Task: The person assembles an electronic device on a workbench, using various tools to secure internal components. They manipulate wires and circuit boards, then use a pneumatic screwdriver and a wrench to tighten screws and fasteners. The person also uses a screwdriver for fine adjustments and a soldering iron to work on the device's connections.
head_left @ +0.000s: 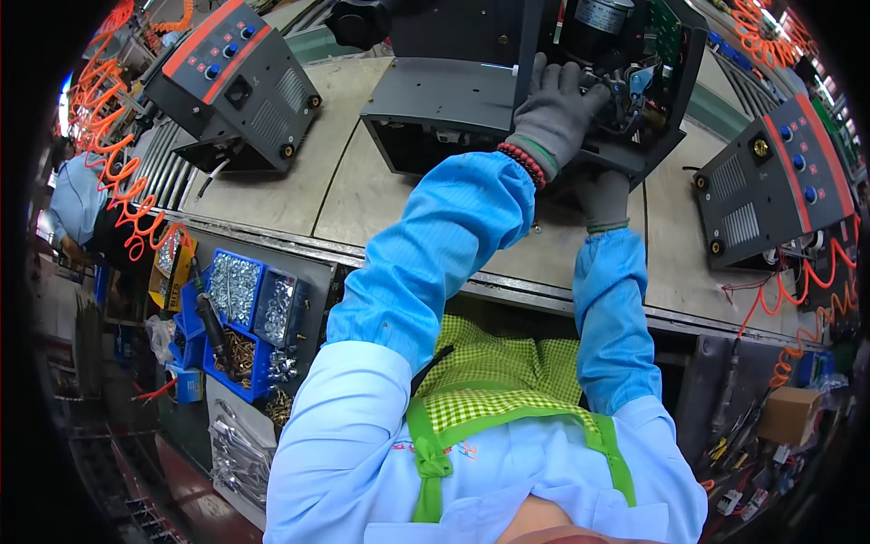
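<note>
An opened dark grey metal machine housing stands on the bench in front of me. Inside it show a black cylinder with a pale label, a green circuit board and wiring. My left hand, in a grey glove, reaches over an upright panel of the housing, fingers stretched out beside the wiring. Lower and to the right, my right hand, gloved too, is at the housing's lower front edge. Its fingers go out of sight beneath that edge, so whether they hold anything is hidden.
Similar boxy machines with red-striped panels and blue knobs stand on the bench: one at left, one at right. Blue bins of screws sit lower left, near a dark power screwdriver. Orange coiled hoses hang at both sides.
</note>
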`<state>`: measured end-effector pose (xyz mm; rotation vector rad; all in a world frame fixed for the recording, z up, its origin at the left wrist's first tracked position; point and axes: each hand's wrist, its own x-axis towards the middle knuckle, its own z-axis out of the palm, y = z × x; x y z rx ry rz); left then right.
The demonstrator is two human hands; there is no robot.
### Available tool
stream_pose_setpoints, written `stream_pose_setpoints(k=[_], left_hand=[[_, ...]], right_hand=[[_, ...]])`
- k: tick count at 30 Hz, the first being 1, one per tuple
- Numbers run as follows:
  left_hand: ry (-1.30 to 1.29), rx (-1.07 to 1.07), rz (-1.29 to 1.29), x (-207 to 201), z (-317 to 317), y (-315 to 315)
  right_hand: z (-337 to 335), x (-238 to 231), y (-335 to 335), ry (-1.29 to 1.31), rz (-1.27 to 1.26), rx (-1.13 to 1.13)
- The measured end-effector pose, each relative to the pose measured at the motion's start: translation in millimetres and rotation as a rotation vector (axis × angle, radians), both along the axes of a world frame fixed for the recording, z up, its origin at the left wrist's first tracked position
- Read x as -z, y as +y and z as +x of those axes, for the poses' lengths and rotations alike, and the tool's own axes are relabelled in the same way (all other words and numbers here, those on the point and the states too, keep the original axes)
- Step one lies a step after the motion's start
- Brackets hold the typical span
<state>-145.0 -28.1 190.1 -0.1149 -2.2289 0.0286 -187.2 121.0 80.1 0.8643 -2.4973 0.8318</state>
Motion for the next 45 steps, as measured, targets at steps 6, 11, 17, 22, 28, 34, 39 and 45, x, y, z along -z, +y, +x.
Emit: stream_pose_setpoints(k=[6, 11, 17, 22, 28, 34, 39, 45], left_hand=[[0.118, 0.067, 0.008, -6.4, 7.5, 1.4], [0.143, 0.483, 0.234, 23.0, 84.7, 21.2], [-0.661, 0.023, 0.493, 160.1, 107.1, -17.0], [-0.865, -0.029, 0.335, 148.3, 98.2, -17.7], [-1.020, -0.091, 0.282, 139.2, 85.0, -9.4], [-1.064, -0.105, 0.260, 144.0, 74.3, -8.5], [-0.908, -0.030, 0.247, 134.3, 102.4, -5.1], [-0.316, 0.334, 0.590, 76.1, 98.3, 10.3]], right_hand=[[-18.4, 49.1, 8.4, -0.441, -0.704, -0.411], [-4.2, -11.1, 2.7, -0.438, -0.903, -0.647], [-3.8, -22.1, -1.8, -1.087, -1.434, -0.612], [-5.3, -15.9, -2.7, -0.230, -0.616, -0.227], [4.4, -18.8, -4.6, -0.066, -0.433, -0.090], [-13.3, 1.4, -7.5, -0.129, -0.608, -0.194], [-0.9, -10.9, -2.1, 0.085, -0.340, -0.045], [-3.2, -9.0, -1.5, -0.148, -0.462, -0.100]])
